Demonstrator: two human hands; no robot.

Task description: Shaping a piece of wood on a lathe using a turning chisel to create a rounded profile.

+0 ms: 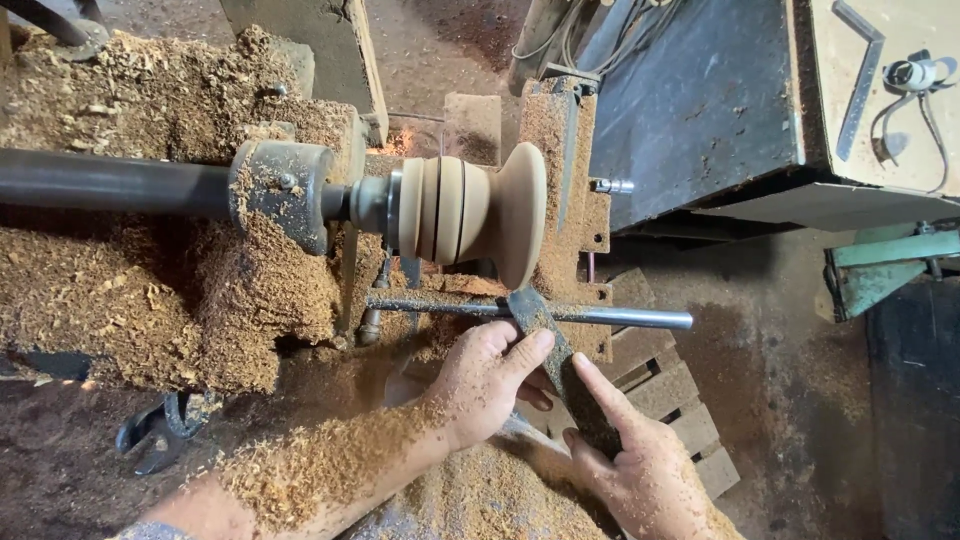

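Both the left hand (490, 375) and right hand (630, 460) grip the chisel (545, 335), angled across the tool rest (600, 316) toward the turned wooden piece (480, 210) just above

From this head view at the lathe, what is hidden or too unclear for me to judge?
- Chisel tip: its edge near the turned wood piece sits behind the metal rest bar; contact cannot be told.
- Chisel handle: covered by the left hand and right hand.
- Lathe bed: buried under sawdust.
- Shaft: cut off at the left edge.
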